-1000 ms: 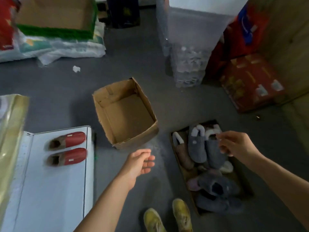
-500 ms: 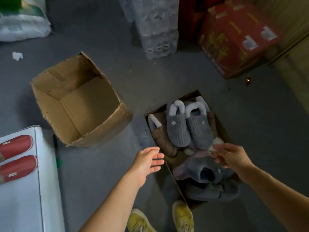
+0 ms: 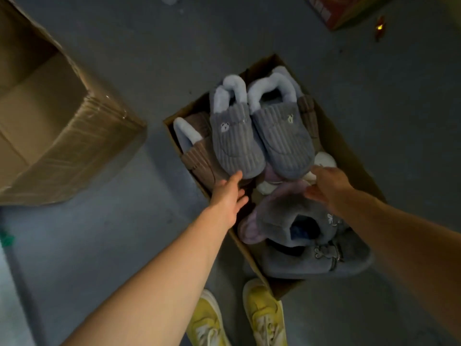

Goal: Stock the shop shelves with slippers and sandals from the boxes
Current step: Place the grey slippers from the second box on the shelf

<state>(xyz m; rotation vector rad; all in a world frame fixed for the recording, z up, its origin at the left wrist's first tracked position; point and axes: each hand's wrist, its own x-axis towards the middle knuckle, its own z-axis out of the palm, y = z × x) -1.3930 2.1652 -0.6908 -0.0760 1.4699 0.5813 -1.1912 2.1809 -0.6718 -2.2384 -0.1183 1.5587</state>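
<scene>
A low cardboard box (image 3: 344,148) on the grey floor holds several plush slippers. Two grey ribbed slippers lie on top side by side, the left one (image 3: 234,138) with a small bear face, the right one (image 3: 282,138) beside it. A brown ribbed slipper (image 3: 197,156) lies at the left, grey furry ones (image 3: 294,216) nearer me. My left hand (image 3: 228,196) reaches in with straight fingers, its tips at the toe of the left grey slipper. My right hand (image 3: 326,186) hovers at the toe of the right grey slipper, fingers loosely bent, holding nothing.
A large empty cardboard box (image 3: 50,116) lies tipped on its side at the left. A red carton (image 3: 334,8) shows at the top right edge. My yellow shoes (image 3: 237,318) stand just before the slipper box. Bare grey floor surrounds it.
The camera has dropped closer over the slipper box. Both hands have moved forward to the toes of the two grey ribbed slippers. The white shelf with red slippers has left the view.
</scene>
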